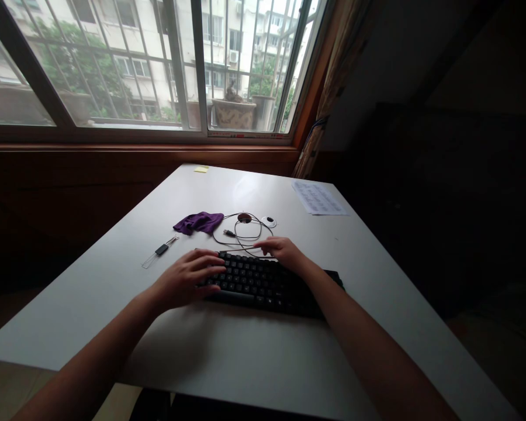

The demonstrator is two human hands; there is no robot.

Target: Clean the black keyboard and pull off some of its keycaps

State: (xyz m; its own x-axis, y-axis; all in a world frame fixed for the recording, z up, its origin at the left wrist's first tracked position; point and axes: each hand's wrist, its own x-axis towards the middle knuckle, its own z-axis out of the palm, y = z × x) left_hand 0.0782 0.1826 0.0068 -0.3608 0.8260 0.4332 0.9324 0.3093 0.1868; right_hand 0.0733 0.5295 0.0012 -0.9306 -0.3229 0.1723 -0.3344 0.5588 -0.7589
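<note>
A black keyboard lies on the white table with its long side towards me. My left hand rests over its left end, fingers spread across the keys. At the far edge of the keyboard, my right hand pinches a thin reddish stick, which points left along the top row. The stick's tip is too small to make out. My right forearm hides part of the keyboard's right side. Behind the keyboard lies a loosely coiled black cable with a USB plug.
Left of the cable is a crumpled purple cloth. A key puller with wire loops lies nearer the left. A cable hole and its white cover are behind. Printed papers and a yellow sticky note lie farther back.
</note>
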